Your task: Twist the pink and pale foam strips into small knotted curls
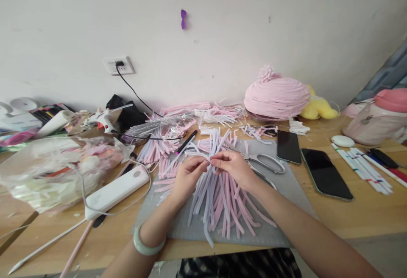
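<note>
My left hand (191, 174) and my right hand (233, 167) meet above the middle of the mat, fingertips pinched close together on a pale lavender pipe cleaner (199, 155). Part of the stem is hidden by my fingers. Beneath them lies a loose heap of lavender pipe cleaners (200, 193), overlapping a spread of pink pipe cleaners (227, 210). To the right of my right hand rest large silver scissors (270, 163), partly covered by the hand. A grey cutting mat (286, 203) lies under all of this.
Behind stand a large pink dome-shaped piece (276, 97) and a yellow plush (319, 106). Two phones (288, 146) and several white markers (362, 169) are at right. At left are a white corded device (117, 191), a clear plastic bag (57, 172) and a glue gun (106, 119).
</note>
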A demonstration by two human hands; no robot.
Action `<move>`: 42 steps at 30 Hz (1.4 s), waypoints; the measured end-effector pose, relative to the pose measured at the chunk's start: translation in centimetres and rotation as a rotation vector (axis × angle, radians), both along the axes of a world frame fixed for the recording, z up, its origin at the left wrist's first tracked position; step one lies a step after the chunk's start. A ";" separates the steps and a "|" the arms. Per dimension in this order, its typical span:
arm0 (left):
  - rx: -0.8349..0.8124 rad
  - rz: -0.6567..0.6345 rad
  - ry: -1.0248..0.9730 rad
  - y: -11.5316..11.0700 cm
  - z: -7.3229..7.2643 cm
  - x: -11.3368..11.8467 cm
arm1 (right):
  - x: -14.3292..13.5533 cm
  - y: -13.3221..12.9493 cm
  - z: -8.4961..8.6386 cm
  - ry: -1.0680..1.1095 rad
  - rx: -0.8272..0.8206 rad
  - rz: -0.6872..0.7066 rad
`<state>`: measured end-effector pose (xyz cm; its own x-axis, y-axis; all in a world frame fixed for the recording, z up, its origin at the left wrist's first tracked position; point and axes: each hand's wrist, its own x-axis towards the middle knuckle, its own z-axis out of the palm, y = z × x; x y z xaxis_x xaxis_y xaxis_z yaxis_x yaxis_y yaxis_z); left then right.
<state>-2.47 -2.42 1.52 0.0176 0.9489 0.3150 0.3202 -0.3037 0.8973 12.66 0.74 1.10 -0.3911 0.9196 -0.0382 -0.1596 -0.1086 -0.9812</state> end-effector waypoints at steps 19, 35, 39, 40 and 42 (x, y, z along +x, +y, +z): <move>-0.118 0.007 0.009 -0.1 -0.2 0.4 | -0.7 -0.4 -0.2 0.118 -0.152 0.051; 0.052 0.121 0.219 0.3 -0.3 -0.2 | -0.2 -0.2 0.4 0.102 -0.342 0.023; 0.025 0.153 0.139 0.6 -0.3 -0.8 | -0.1 -0.1 0.5 0.062 -0.351 0.006; 0.018 0.157 0.132 0.6 -0.3 -0.9 | 0.0 -0.1 0.6 0.055 -0.348 0.009; 0.013 0.164 0.133 0.7 -0.2 -1.1 | 0.0 -0.1 0.8 0.045 -0.343 0.018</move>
<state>-3.57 -1.75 1.35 -0.0948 0.9385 0.3321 0.4814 -0.2487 0.8405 12.64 0.60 1.89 -0.4153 0.8493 -0.3260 -0.1968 -0.4338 -0.8793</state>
